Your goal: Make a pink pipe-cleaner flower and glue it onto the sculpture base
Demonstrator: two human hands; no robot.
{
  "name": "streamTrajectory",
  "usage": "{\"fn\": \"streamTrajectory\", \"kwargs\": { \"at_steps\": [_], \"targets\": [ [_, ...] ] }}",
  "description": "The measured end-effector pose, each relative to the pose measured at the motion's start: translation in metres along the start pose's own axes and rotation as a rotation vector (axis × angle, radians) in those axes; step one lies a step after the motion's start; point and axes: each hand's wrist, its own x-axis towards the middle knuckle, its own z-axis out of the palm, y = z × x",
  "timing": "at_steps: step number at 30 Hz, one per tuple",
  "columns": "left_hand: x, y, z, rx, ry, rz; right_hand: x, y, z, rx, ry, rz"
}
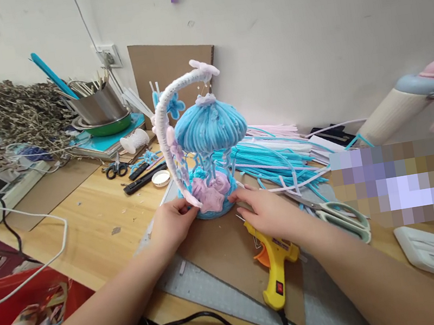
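A fuzzy pipe-cleaner jellyfish ornament [210, 125] stands upright, its blue ribbed cap hanging from a curved white arm [162, 130]. Curly blue and lilac tentacles drop below the cap toward a round blue base with a pink starfish [212, 199]. At the base's left edge, my left hand [175, 223] has its fingers curled in and closed against it. My right hand [266, 211] grips the base from the right, the index fingertip on its rim; some lower fingers are partly hidden. A yellow hot glue gun [276, 276] with an orange trigger lies just below my right hand.
Cardboard [210, 254] lies on a grey cutting mat [327, 288]. Green-handled scissors [343, 219] and blue pipe cleaners [274, 159] sit to the right. Black scissors [116, 169], a spool [134, 141] and a metal pot [98, 105] are left. The glue gun's black cord [221, 321] crosses the front.
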Motion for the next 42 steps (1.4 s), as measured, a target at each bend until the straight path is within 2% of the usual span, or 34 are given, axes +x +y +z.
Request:
{"fn": "streamTrajectory", "kwargs": {
  "at_steps": [9, 15, 25, 31, 42],
  "targets": [
    [-0.005, 0.016, 0.005, 0.118, 0.075, -0.079, 0.001, 0.008, 0.003, 0.023, 0.011, 0.002],
    [0.000, 0.010, 0.005, 0.026, 0.106, -0.141, 0.002, 0.002, 0.001, 0.028, -0.011, -0.028],
    [0.002, 0.007, 0.005, -0.121, 0.122, -0.140, 0.007, 0.010, 0.005, -0.009, 0.053, -0.097],
    [0.007, -0.001, 0.004, -0.233, 0.210, -0.162, 0.007, 0.007, 0.003, 0.005, 0.044, -0.074],
    [0.007, -0.020, 0.008, -0.287, 0.305, -0.008, 0.006, 0.010, 0.003, 0.009, 0.035, -0.089]
  ]
}}
